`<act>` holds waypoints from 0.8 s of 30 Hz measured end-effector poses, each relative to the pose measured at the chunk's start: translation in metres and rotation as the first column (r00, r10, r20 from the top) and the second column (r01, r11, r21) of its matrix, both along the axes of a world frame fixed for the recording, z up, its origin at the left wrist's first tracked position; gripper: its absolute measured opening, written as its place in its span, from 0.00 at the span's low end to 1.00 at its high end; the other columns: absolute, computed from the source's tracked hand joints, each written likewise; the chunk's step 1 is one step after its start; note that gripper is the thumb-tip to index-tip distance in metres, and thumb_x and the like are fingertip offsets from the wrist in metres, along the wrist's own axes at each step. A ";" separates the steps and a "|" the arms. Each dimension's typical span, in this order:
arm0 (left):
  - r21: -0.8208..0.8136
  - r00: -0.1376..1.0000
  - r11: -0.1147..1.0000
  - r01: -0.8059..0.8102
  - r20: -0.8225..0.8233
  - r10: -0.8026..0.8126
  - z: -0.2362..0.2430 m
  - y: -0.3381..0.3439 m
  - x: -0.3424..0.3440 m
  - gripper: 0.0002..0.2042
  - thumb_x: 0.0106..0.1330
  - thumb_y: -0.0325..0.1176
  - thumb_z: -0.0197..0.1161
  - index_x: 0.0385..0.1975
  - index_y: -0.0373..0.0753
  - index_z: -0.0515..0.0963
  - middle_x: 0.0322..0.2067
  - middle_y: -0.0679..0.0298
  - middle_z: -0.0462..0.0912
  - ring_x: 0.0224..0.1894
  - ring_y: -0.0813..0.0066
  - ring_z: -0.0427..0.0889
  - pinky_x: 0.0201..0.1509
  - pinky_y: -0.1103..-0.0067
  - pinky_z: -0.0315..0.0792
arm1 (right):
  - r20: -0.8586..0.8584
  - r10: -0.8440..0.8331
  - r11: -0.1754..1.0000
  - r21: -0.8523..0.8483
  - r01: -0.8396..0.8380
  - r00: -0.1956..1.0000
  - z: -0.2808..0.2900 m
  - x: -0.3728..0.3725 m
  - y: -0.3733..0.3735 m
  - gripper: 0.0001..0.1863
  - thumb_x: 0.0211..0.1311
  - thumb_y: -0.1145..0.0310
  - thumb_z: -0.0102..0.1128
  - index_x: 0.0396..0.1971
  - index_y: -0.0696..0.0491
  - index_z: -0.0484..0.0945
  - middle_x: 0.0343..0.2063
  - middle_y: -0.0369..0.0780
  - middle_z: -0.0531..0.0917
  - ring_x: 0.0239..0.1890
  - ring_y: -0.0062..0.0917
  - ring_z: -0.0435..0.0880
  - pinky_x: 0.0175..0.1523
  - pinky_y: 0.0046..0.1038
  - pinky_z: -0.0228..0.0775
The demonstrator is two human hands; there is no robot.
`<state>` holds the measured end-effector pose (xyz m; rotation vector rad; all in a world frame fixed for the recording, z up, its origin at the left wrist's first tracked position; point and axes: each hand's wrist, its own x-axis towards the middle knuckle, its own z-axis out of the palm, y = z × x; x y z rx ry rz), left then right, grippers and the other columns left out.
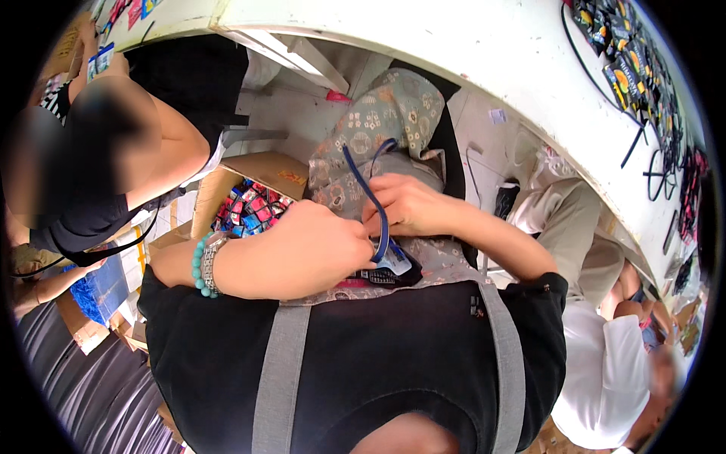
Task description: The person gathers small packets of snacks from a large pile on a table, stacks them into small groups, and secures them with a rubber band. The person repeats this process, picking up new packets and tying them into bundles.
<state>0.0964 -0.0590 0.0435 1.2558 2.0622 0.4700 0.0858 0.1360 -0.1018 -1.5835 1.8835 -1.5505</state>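
Observation:
A narrow dark blue strap (355,166) with a pale edge is held between my two hands, above my lap. One end of it sticks up past my fingers, and another stretch curves behind my right hand. My left hand (329,240) is closed on the strap, its fingertips partly hidden behind the back of the hand. With bent fingers pressed together, my right hand (408,206) grips the strap from the other side. Just below both hands, a small dark packet with a pale blue part (397,261) lies on my patterned apron (355,136).
An open cardboard box (257,164) of small red, blue and black packets stands left of my lap. The white table (423,30) curves ahead, with black packets (628,68) and straps at its right. A co-worker (174,144) sits at left, another person (605,371) at right.

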 end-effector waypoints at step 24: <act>0.376 0.747 0.659 -0.652 0.164 0.645 -0.008 -0.045 -0.078 0.21 0.62 0.43 0.62 0.16 0.32 0.73 0.11 0.56 0.69 0.13 0.71 0.67 0.20 0.74 0.64 | 0.609 -0.432 0.889 0.163 0.428 0.665 0.034 -0.055 0.004 0.11 0.51 0.71 0.68 0.37 0.55 0.82 0.42 0.41 0.82 0.47 0.27 0.79 0.55 0.30 0.67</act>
